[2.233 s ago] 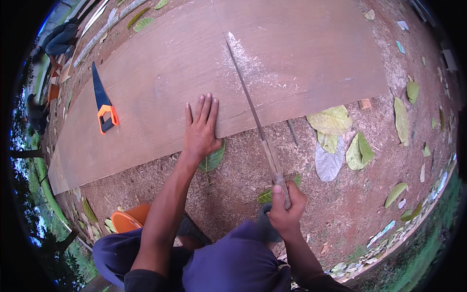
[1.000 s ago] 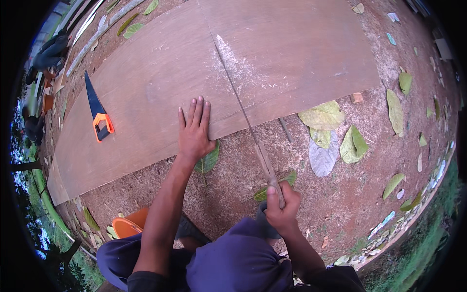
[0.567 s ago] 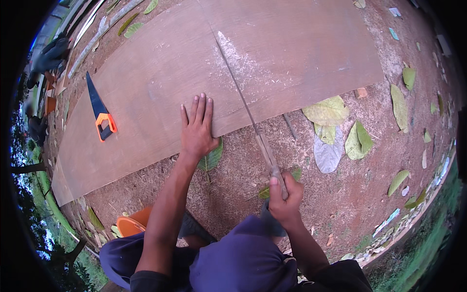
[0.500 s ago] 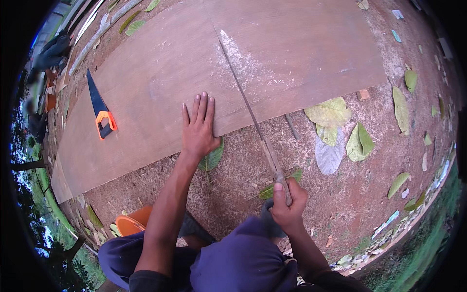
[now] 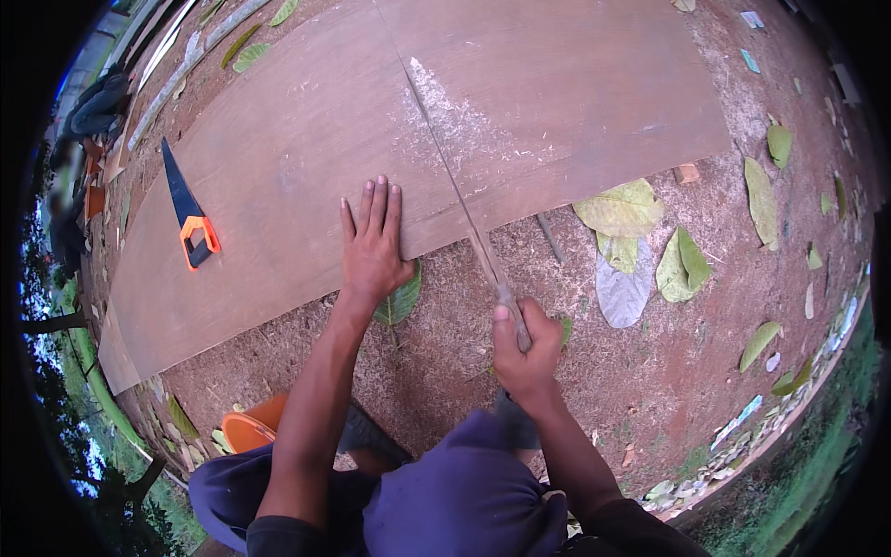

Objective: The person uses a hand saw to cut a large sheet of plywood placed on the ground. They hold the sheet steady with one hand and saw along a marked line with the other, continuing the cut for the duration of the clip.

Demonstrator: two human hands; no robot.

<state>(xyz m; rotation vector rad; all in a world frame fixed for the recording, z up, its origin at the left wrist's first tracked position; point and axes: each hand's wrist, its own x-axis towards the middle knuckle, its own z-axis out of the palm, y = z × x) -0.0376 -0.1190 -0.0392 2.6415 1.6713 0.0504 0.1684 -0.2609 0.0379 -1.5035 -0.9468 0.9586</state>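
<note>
A large brown plywood sheet (image 5: 278,204) lies low over the ground, with a thin cut line running in from its far edge. My left hand (image 5: 374,252) presses flat on the sheet near its front edge, fingers spread, left of the cut. My right hand (image 5: 531,351) is wrapped round the handle of a handsaw (image 5: 485,252). Its narrow blade sits in the cut and crosses the sheet's near edge. Pale sawdust (image 5: 445,116) is scattered beside the cut, mostly to its right. Farther left, a second handsaw (image 5: 192,209) with an orange and black handle rests on the sheet.
Large leaves (image 5: 622,212) and a brick piece (image 5: 686,174) lie on the soil by the sheet's right front edge. An orange bucket (image 5: 249,431) stands by my left leg. Another person (image 5: 97,102) is at the far left, near a long pole (image 5: 190,70).
My right hand has pushed the saw forward and slightly left, so the handle is closer to the sheet's edge. My left hand stays on the sheet.
</note>
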